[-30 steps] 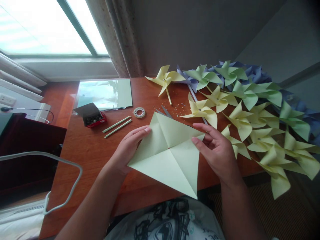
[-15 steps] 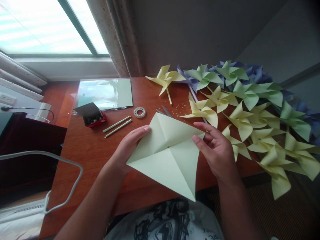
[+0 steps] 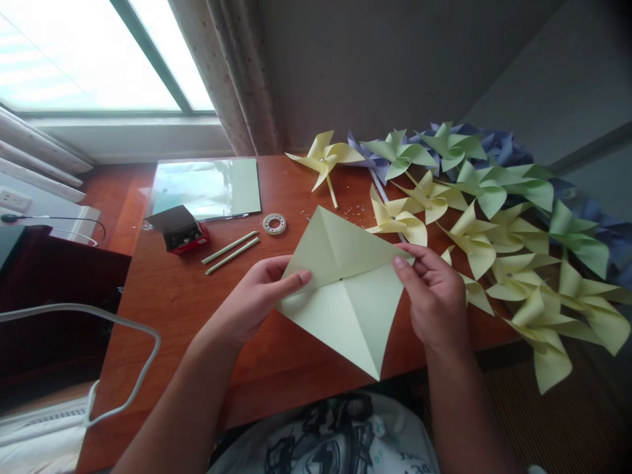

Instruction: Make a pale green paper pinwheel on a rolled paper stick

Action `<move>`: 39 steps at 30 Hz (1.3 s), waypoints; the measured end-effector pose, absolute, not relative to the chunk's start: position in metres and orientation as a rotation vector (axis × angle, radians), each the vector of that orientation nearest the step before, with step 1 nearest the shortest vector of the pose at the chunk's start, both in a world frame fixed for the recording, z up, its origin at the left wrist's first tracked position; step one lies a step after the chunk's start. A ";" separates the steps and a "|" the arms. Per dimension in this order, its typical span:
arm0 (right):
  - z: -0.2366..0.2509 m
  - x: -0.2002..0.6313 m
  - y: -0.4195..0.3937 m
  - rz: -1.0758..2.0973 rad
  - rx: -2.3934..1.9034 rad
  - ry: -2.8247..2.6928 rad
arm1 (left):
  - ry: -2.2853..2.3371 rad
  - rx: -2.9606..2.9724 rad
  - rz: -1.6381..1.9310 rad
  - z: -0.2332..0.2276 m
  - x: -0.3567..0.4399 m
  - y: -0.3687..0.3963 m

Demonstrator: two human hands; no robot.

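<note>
Both hands grip one creased pale green paper square held just above the wooden surface: left hand pinches its left corner, right hand its right corner. Finished pinwheels lie alongside.

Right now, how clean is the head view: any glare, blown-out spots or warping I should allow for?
Head view: the window is blown out white; the plastic-wrapped paper pack carries glare; wall lines and the table edge bow toward the frame's edges; the creased green paper square between left hand and right hand is sharp and evenly lit.
</note>
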State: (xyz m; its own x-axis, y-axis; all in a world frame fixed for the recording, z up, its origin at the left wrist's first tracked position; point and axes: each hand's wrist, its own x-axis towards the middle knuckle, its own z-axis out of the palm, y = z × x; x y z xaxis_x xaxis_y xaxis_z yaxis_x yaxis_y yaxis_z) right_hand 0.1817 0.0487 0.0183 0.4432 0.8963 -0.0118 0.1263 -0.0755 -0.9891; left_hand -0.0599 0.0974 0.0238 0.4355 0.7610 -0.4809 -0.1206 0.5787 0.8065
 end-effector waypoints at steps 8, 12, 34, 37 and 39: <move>0.009 0.187 0.050 0.816 -1.534 -0.880 | 1.007 0.770 0.646 0.024 -0.057 0.098; 0.006 0.188 0.050 0.867 -1.512 -0.859 | 0.999 0.765 0.664 0.025 -0.057 0.099; 0.008 0.180 0.058 0.975 -1.377 -0.696 | 0.978 0.718 0.808 0.021 -0.060 0.103; 0.005 0.180 0.059 0.936 -1.367 -0.709 | 1.016 0.766 0.830 0.020 -0.059 0.104; 0.004 0.181 0.059 0.910 -1.372 -0.726 | 1.047 0.817 0.839 0.018 -0.059 0.105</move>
